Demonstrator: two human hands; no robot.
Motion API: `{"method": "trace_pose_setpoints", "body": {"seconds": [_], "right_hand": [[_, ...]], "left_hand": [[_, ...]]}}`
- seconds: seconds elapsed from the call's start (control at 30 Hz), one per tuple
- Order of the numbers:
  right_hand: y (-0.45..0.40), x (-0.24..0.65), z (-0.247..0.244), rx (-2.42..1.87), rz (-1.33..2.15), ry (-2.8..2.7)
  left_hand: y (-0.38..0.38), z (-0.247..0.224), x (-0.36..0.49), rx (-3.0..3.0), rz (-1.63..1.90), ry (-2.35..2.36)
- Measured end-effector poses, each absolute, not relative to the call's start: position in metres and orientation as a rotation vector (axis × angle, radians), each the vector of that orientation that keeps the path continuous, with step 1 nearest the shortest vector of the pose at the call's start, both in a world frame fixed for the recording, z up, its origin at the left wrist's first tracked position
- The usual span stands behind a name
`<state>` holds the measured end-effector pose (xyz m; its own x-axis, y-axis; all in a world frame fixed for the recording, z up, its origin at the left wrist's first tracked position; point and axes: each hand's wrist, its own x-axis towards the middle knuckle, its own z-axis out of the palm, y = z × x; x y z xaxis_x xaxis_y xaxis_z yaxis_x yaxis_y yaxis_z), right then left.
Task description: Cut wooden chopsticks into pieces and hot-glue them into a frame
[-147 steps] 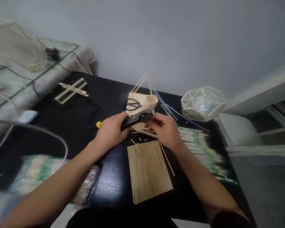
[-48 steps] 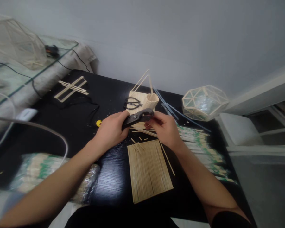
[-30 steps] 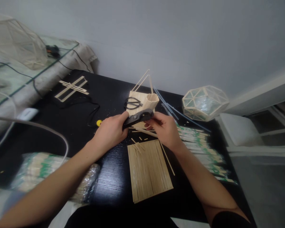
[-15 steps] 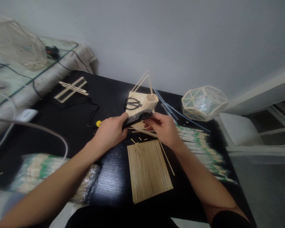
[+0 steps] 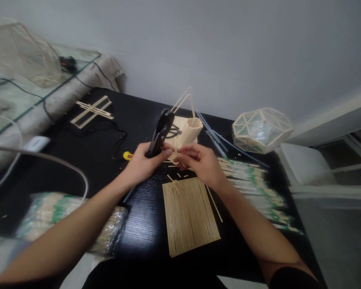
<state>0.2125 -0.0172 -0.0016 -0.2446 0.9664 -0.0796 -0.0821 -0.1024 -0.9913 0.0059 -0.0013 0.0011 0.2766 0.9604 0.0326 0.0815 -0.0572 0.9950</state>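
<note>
My left hand (image 5: 146, 162) is closed round a black hand cutter (image 5: 161, 130), whose rounded head points up and away from me. Its thumb reaches across to the fingertips of my right hand (image 5: 200, 160), which pinch a small pale wooden stick piece (image 5: 176, 151). Just beyond the hands stands a cup-like holder of upright sticks (image 5: 190, 130) on a stick base, with thin sticks rising in a peak behind. Black-handled scissors (image 5: 175, 131) lie on that base, partly hidden by the cutter. Nearer me is a flat panel of sticks (image 5: 192, 216) with short offcuts (image 5: 176, 185) on it.
Wrapped sticks (image 5: 255, 184) lie to the right, near blue strips (image 5: 212, 134). A faceted stick frame (image 5: 262, 130) sits at the back right. Crossed sticks (image 5: 93, 111), a yellow object (image 5: 127, 155) and bagged sticks (image 5: 51, 208) are on the left.
The cutter has swung from lying level between both hands to upright in my left hand. My right hand has come away from it and now pinches the small piece beside my left thumb.
</note>
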Motion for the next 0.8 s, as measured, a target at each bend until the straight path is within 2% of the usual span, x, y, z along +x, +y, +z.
{"method": "trace_pose_setpoints", "body": {"seconds": [0.4,0.57,0.8], "right_hand": [[-0.019,0.206,-0.008,-1.078,1.578,-1.217],[-0.024,0.207,-0.023,-1.091,1.59,-1.099],[-0.055,0.215,-0.052,-1.226,1.559,-1.024]], "left_hand": [[0.003,0.001,0.006,1.449,1.003,1.065],[0.007,-0.007,0.005,1.471,1.051,1.101],[0.005,-0.006,0.006,1.641,0.944,1.118]]}}
